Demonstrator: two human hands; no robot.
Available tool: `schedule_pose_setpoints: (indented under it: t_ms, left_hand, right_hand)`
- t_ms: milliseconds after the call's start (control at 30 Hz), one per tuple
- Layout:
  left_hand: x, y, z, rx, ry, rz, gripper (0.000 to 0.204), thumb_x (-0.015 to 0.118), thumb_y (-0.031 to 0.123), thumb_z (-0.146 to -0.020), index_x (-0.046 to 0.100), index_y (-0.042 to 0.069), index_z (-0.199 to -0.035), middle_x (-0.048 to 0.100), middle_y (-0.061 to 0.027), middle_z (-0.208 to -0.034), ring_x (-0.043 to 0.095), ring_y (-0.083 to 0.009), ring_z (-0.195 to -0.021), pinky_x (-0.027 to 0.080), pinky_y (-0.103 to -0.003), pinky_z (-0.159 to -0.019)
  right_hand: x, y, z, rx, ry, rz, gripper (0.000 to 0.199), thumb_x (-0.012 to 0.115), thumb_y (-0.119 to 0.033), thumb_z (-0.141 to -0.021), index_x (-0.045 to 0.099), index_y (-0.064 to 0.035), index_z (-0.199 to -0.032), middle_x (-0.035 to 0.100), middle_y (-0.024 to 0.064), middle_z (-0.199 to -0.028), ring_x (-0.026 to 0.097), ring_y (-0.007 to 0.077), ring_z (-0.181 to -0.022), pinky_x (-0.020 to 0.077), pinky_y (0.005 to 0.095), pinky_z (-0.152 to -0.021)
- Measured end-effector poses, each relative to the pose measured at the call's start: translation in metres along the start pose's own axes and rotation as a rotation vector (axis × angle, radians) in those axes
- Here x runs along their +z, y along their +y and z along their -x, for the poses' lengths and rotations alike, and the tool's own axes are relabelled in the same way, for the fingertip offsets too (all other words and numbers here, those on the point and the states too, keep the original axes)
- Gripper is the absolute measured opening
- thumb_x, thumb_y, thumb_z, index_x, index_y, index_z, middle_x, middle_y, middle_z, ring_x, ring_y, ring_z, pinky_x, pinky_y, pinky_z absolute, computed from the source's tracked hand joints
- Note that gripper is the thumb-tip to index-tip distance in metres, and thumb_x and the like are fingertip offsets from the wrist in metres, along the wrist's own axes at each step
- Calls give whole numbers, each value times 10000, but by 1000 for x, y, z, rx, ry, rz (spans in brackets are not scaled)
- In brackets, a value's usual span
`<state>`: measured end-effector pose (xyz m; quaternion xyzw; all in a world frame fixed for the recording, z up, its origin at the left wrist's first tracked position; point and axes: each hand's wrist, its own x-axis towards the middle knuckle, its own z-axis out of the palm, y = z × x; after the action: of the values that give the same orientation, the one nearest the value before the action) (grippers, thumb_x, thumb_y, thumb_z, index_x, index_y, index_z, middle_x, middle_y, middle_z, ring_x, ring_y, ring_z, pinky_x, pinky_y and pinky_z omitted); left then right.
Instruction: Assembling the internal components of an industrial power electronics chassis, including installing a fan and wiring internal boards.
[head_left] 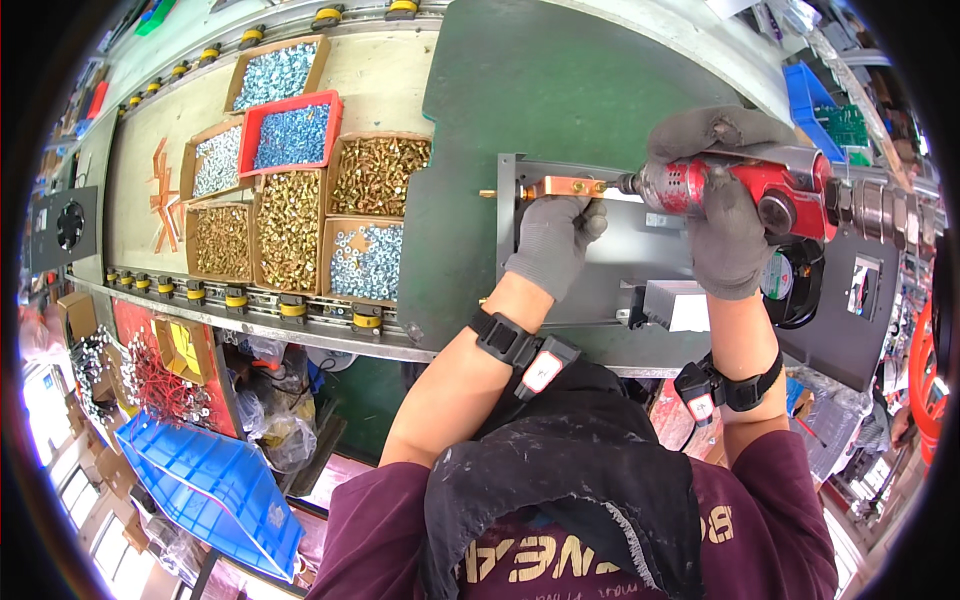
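Holds the copper bar [562, 187] with the left hand [553, 243], with fingers narrow and curled against its near edge, just inside the end wall of the grey metal case [508, 225]; probably held so in order to prevent turning. Grips the red power tool [790, 183] with the right hand [730, 235], to the right of the left fingers, with fingers closed around the body. Points the bit [627, 184] leftward at the brass-coloured screw [602, 187] on the bar, just beside the left fingertips; cannot tell if touching or only near. Aligns tool and bar in one line, likely for pressing straight and not aslant. Shows also more grey glove [720, 128] beyond the right fingers, along the tool's far side; cannot tell whose. Has the case lying on the green desk [465, 110] beneath both hands, perhaps for firm support. Has, well to the left of the left fingers, cardboard boxes [321, 68] and a red tray [333, 125] full of small fasteners [292, 137], apparently separated by kind for easy picking.
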<state>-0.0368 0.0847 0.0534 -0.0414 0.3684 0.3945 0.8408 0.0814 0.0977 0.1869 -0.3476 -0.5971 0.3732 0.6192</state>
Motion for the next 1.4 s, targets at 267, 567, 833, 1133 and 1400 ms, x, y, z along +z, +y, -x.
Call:
schedule_pose_setpoints:
  t_ms: [267,567,833,1133,1400]
  left_hand:
    - [-10,12,24,14,-239,-9,244,407,25,-916,489,-101,-1108,581,-130,-926,599,-180,-796,522,-257,-753]
    - [0,18,27,55,-223,-96,188,473,-16,-873,529,-99,-1032,589,-127,-926,613,-187,-799,542,-279,-745]
    - [-9,26,25,-19,-289,-144,254,444,7,-896,490,-102,-1121,579,-137,-989,599,-187,-850,533,-276,-735]
    - [-34,53,94,-55,-125,-760,316,539,133,-908,512,-23,-1182,583,-61,-893,560,-104,-670,475,-220,-564]
    - [-57,84,88,247,65,-1139,234,472,73,-915,556,19,-1126,555,-23,-803,489,-54,-593,422,-195,-494]
  right_hand:
    - [-5,-8,19,286,61,55,347,648,-115,-797,476,-31,-1086,590,172,-964,604,263,-892,514,423,-796]
    - [13,-8,-1,145,-2,189,263,558,4,-776,478,-26,-1025,608,158,-861,618,253,-780,530,410,-720]
    - [22,4,6,63,-11,166,277,568,69,-766,465,-45,-996,620,92,-870,607,146,-790,518,287,-686]
    - [24,10,8,76,110,158,226,606,21,-783,489,-50,-963,611,91,-833,595,152,-733,508,297,-648]
    - [33,7,13,279,430,311,229,673,43,-705,560,-40,-886,622,28,-792,590,99,-722,489,235,-644]
